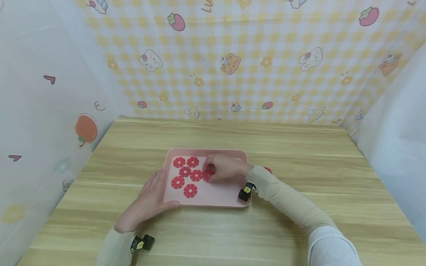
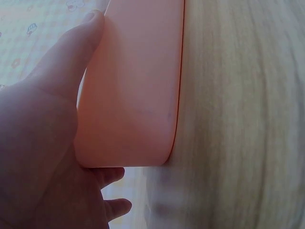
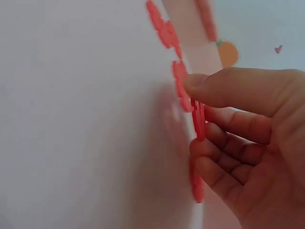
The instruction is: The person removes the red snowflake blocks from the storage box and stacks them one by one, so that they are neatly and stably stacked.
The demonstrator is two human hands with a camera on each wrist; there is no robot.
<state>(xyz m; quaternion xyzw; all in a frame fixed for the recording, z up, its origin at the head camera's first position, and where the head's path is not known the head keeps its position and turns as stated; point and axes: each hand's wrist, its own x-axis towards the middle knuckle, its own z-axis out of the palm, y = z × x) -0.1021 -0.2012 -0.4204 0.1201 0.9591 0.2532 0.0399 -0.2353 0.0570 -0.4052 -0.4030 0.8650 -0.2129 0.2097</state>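
A shallow pink tray (image 1: 216, 197) lies on the table, with several flat red slotted discs (image 1: 190, 190) on its left half. My right hand (image 1: 221, 167) is over the middle of the tray. Its thumb and fingertips pinch a red slotted disc (image 3: 198, 121), seen nearly edge-on in the right wrist view. Another red disc (image 3: 197, 183) shows just below those fingers. My left hand (image 1: 151, 195) rests at the tray's front left corner, fingers fairly straight along the left side and thumb at the front rim. In the left wrist view it lies against the tray's outer wall (image 2: 133, 86).
Just outside the tray's right side, a small red piece (image 1: 267, 170) peeks from behind the right sleeve (image 1: 293, 203). Under everything is a wood-grain table (image 1: 213, 236), bordered at the back by a yellow checked cloth (image 1: 213, 88) and by pale cloth on both sides.
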